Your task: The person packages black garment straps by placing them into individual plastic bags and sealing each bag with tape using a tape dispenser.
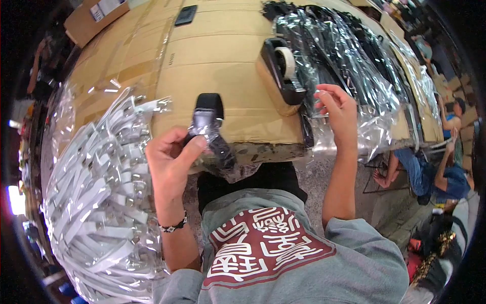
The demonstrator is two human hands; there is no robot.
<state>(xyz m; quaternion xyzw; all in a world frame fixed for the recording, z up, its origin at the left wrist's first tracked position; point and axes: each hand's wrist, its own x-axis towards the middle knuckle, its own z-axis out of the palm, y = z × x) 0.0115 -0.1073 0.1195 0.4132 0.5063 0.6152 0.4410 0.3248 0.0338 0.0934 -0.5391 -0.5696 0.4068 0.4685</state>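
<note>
My left hand is closed around a folded black strap, its thumb pressed on top. Shiny clear plastic covers part of the strap, and its upper loop looks bare. To the right, my right hand is raised beside a black tape dispenser with a roll of clear tape. The fingers of that hand are curled together at the tips; whatever they pinch is too small to make out.
Many white straps in clear plastic are heaped at left. Black straps in plastic bags cover the right of the cardboard-topped table. A dark phone and a cardboard box lie at the back. Another person sits at right.
</note>
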